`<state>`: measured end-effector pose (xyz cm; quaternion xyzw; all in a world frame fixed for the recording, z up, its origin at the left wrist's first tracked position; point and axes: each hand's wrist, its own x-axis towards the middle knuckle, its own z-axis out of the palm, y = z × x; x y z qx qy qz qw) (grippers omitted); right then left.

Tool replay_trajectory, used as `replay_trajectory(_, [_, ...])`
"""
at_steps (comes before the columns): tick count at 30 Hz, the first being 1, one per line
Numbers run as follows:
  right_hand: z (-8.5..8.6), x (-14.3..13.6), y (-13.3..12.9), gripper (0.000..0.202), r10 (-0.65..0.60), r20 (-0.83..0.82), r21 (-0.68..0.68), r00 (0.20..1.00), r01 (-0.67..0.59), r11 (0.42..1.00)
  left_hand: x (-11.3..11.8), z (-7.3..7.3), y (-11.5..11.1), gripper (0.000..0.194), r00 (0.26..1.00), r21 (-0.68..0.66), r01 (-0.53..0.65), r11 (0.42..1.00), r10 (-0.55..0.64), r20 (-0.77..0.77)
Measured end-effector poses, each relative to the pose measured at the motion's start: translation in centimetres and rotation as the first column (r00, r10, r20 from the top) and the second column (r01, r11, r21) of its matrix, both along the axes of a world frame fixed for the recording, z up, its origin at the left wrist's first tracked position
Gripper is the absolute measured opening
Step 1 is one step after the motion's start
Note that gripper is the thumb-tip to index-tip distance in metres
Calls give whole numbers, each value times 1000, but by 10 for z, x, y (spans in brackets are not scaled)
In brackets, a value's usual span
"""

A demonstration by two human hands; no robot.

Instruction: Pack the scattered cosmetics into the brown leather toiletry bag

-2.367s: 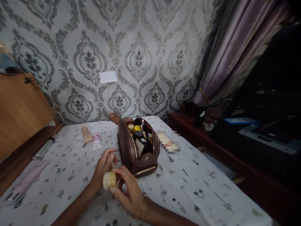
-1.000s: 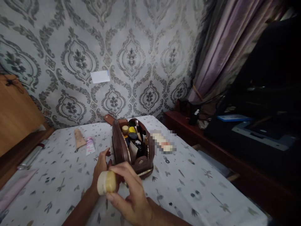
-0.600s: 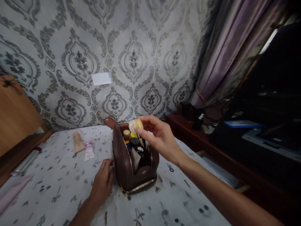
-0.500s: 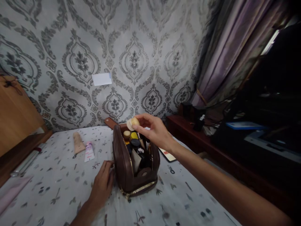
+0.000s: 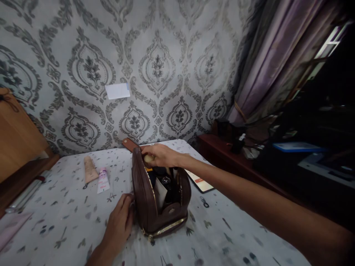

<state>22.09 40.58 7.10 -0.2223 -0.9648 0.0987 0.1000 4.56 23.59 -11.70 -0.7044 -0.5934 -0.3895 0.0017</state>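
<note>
A dark brown bag [image 5: 142,195] stands unzipped on the patterned white cloth, its gold zip edges apart. My left hand [image 5: 119,221] is at its left side, fingers curled against the leather. Over the bag's far end, my right hand [image 5: 161,154] reaches in with bent fingers beside a round pale lid [image 5: 148,158]. Its fingertips are partly hidden, so what they grip cannot be made out. Dark round items and a pale flat piece [image 5: 161,193] show inside the bag. Left of the bag lie a beige tube [image 5: 90,170] and a pink-and-white tube [image 5: 103,180].
A brown strap [image 5: 129,144] sticks out behind the bag. To the right, a flat dark-edged object [image 5: 202,183] lies on the cloth. A wooden box [image 5: 20,129] is at the left, a dark red ledge [image 5: 222,157] at the right, and patterned wallpaper behind.
My right hand has lowered from above the bag into its far end. The round pale item it held is no longer clearly distinguishable. My left hand remains beside the bag.
</note>
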Motion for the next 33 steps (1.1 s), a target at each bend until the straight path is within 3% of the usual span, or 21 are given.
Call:
replay_trajectory(6, [-4, -8, 3, 22, -2, 211, 178, 977, -37, 983, 0, 0, 0, 32, 1000, 24, 12, 1000, -12, -13])
replay_trajectory(14, [-3, -19, 7, 22, 23, 338, 169, 941, -85, 982, -3, -7, 1, 33, 999, 45, -11, 999, 13, -51])
replay_trajectory(19, [-9, -29, 9, 26, -25, 359, 236, 933, -65, 970, -2, -4, 1, 35, 998, 103, 6, 995, 1, -63])
replay_trajectory(23, [-16, -33, 9, 25, -42, 347, 240, 937, -46, 970, 0, 1, 1, 32, 999, 63, 12, 998, -9, -38])
replay_trajectory(33, [-15, -30, 6, 25, -35, 357, 237, 933, -54, 970, -2, -4, 2, 32, 997, 67, 18, 998, -13, -80])
